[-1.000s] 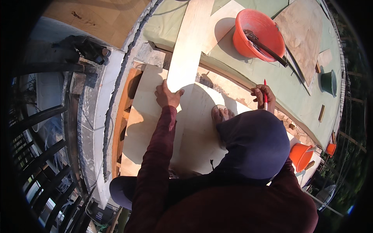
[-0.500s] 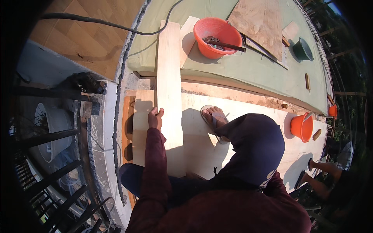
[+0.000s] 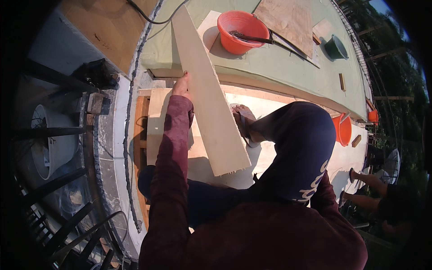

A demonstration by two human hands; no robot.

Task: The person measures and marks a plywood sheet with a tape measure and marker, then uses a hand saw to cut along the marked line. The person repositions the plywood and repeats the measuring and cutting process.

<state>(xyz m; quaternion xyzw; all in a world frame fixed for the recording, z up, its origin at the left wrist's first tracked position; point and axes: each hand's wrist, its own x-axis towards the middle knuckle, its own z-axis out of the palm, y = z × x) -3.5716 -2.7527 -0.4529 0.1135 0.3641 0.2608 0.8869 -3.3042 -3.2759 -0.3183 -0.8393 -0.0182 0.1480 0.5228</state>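
My left hand (image 3: 182, 87) grips the left edge of a long, narrow plywood strip (image 3: 204, 99), with the thumb near its upper face. The strip slants from upper left to lower right, its far end over the pale green surface. Its near end (image 3: 231, 168) has a splintered edge and hangs over the plywood sheet (image 3: 157, 114) I am on. My right sleeve (image 3: 321, 198) shows beside my bent knee; the right hand is hidden. My sandalled foot (image 3: 245, 119) stands just right of the strip.
An orange basin (image 3: 238, 47) holding dark tools sits on the green surface (image 3: 288, 72), near plywood boards (image 3: 288, 22) and a green bucket (image 3: 336, 47). An orange bucket (image 3: 343, 130) stands right; another person's legs (image 3: 371, 182) are beyond. Dark railing bars (image 3: 54, 191) run along the left.
My left hand has moved forward along with the plywood strip. The strip has turned from straight ahead to a slant, its near end swinging right and away from me.
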